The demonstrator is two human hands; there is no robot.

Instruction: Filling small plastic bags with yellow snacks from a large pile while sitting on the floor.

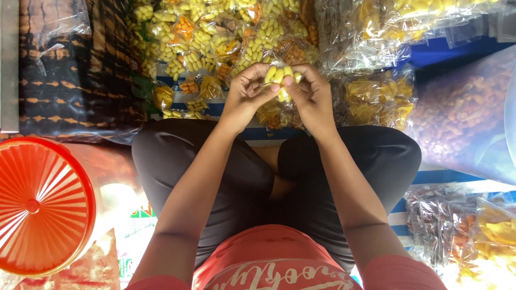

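I sit cross-legged and hold one small clear packet of yellow tube snacks (280, 79) up in front of me with both hands. My left hand (248, 92) pinches its left side. My right hand (313, 98) grips its right side, thumb on top. Just beyond my hands lies a heap of many similar packets (215, 37), filled with yellow and orange snack pieces.
An orange ribbed plastic lid (40, 207) sits at my left. A big clear bag of orange-brown snacks (465, 115) lies at the right, with more filled bags (376, 99) beside it and bags (467, 231) near my right knee. A dark patterned cloth (75, 75) covers the far left.
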